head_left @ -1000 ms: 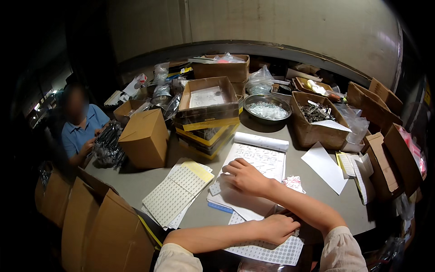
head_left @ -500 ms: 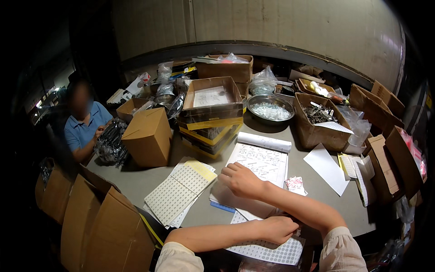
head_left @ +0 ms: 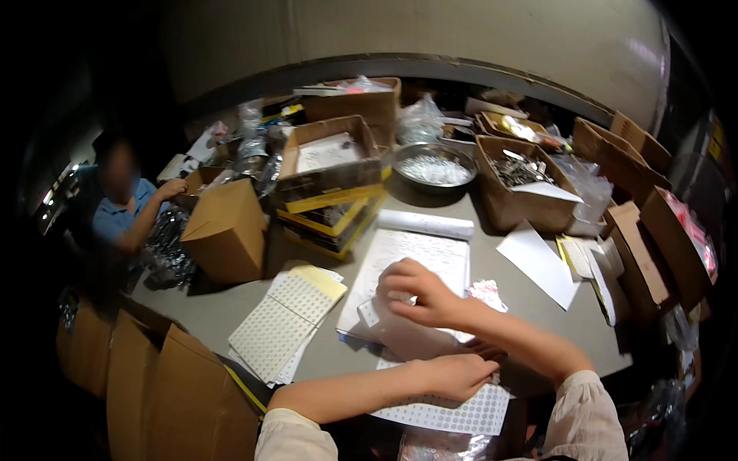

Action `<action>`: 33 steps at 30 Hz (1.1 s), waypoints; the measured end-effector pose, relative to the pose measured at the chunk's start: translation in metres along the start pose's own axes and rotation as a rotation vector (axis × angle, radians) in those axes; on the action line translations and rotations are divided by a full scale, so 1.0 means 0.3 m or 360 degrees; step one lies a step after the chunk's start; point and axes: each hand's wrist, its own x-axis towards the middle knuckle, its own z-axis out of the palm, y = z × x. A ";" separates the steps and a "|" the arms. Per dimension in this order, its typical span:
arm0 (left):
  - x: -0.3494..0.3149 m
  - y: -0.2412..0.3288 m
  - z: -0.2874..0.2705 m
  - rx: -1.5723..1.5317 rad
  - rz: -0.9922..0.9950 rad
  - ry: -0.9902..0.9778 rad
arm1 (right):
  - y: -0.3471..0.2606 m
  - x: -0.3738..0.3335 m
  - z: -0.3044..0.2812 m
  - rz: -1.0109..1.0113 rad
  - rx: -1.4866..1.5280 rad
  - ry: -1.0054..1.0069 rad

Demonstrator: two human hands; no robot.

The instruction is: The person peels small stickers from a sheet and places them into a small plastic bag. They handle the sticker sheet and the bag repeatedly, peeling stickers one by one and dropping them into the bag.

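Note:
My left hand (head_left: 453,376) is closed low over a white sheet of grey round stickers (head_left: 455,415); its fingertips are pressed together, and what they pinch is hidden. Above the lower part of a writing pad (head_left: 423,250), its top page rolled back, hovers my right hand (head_left: 421,296). Its fingers are curved and the thumb stands apart, with nothing clear between them; it is slightly blurred. A small pale piece (head_left: 369,312) shows by its fingertips. Beyond the right wrist lies a small clear packet with red markings (head_left: 487,293). Left of the pad are printed label sheets (head_left: 288,311).
Stacked shallow boxes (head_left: 327,165) and a closed carton (head_left: 225,234) stand left of a metal bowl of small clear parts (head_left: 434,167). A carton of metal pieces (head_left: 526,196) stands right. White paper (head_left: 538,265) lies below it. A co-worker (head_left: 127,203) sits far left.
My right hand has turned over the pad, and its thumb has come away from the fingers. The left hand stays low. My view has shifted right, and the co-worker has raised a hand.

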 end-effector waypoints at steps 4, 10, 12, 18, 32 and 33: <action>-0.001 0.015 0.004 0.0350 0.0199 0.0259 | -0.061 -0.175 -0.229 0.0487 0.0255 0.0097; 0.033 0.099 -0.067 0.0384 0.0124 0.0103 | -0.117 -0.473 -0.416 0.0985 0.0238 0.0134; 0.038 0.100 -0.072 0.0428 0.0240 0.0201 | -0.136 -0.550 -0.422 0.0953 0.0139 0.0053; 0.030 0.108 -0.069 0.0390 0.0204 0.0165 | -0.159 -0.674 -0.404 0.1413 0.0191 -0.0007; 0.020 0.058 -0.157 0.0002 0.0015 0.0313 | -0.159 -0.616 -0.432 0.1604 -0.0792 -0.0745; 0.021 0.057 -0.185 -0.0081 -0.0069 0.0313 | -0.155 -0.626 -0.460 0.1633 -0.0709 -0.0771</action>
